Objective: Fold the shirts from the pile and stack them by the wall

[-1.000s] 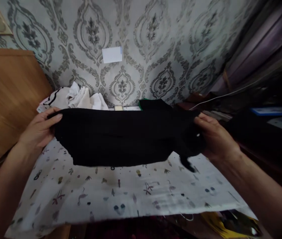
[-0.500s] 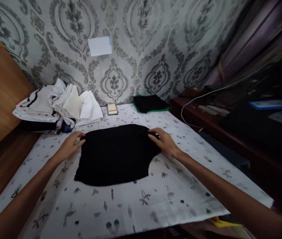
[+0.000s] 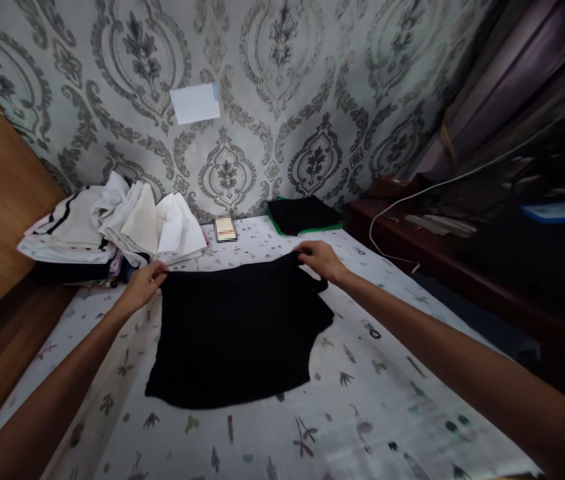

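Note:
A black garment (image 3: 237, 333) lies spread on the patterned white sheet (image 3: 242, 447), its far edge drawn fairly straight between both hands. My left hand (image 3: 146, 283) pinches the far left corner, fingers closed on the cloth. At the far right corner, my right hand (image 3: 318, 259) is closed on the edge, which looks slightly lifted. A small loop of black fabric hangs just below my right hand.
A heap of white and cream clothes (image 3: 112, 223) sits at the back left beside a wooden panel (image 3: 2, 207). Along the wall are a small framed card (image 3: 225, 229) and a folded black cloth with green edging (image 3: 305, 215). A white cable (image 3: 387, 200) crosses the dark red furniture (image 3: 392, 233) at right.
Both hands have closed on the garment's far corners. The right corner has risen and the far edge is straighter. The camera view has tilted slightly.

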Demonstrator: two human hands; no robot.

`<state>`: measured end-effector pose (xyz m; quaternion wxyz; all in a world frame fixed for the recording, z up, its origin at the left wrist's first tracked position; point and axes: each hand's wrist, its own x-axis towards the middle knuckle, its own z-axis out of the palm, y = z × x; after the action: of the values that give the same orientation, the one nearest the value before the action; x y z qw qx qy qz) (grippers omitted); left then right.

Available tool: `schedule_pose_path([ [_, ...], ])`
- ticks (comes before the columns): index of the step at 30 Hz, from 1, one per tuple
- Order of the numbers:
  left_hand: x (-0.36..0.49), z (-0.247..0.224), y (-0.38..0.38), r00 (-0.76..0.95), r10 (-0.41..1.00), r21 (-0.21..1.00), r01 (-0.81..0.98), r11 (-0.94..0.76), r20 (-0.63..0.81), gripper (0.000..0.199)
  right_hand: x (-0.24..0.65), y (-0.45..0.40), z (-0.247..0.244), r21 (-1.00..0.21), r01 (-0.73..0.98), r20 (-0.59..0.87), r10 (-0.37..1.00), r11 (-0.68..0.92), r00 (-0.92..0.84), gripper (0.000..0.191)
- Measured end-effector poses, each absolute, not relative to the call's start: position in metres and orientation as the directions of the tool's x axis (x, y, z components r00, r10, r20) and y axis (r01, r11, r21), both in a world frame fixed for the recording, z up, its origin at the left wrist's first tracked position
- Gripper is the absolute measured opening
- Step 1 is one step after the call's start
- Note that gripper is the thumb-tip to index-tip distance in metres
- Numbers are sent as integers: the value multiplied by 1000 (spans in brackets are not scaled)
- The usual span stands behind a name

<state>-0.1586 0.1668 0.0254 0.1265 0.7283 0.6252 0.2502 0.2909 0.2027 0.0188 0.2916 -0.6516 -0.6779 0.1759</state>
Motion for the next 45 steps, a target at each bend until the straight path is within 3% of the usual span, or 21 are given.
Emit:
schedule_pose_path([
  [3,-162,39,195,-113,963,556,830,-44,244,22,286,241,28,-644,764,221,965,38,139,32],
  [6,-157,41,198,-169,933,493,870,-10,317,19,280,249,28,-640,768,279,941,34,191,35],
  [13,-115,20,112,260,917,419,828,-372,302,22,289,172,-1,-557,797,360,933,234,-23,32],
  [19,-73,16,77,485,852,285,803,-524,199,20,287,167,4,-546,824,-46,987,-152,152,55],
  [24,-64,6,79,524,833,192,812,-551,174,20,278,173,4,-483,869,6,992,-109,128,54],
  [33,-76,-11,73,517,812,222,787,-576,272,25,346,170,4,-572,785,69,940,-238,335,36],
  [38,-72,-9,69,499,820,215,800,-560,282,26,337,134,1,-616,775,120,957,-138,265,29],
  [40,-67,-7,64,496,820,216,800,-560,287,26,329,116,-1,-562,825,170,969,-55,180,35],
  [42,-62,-5,56,506,809,222,788,-575,299,26,326,102,-3,-433,901,195,978,25,67,36],
  [45,-54,-5,43,546,785,241,752,-613,292,27,330,94,1,-240,970,132,991,48,-16,32],
])
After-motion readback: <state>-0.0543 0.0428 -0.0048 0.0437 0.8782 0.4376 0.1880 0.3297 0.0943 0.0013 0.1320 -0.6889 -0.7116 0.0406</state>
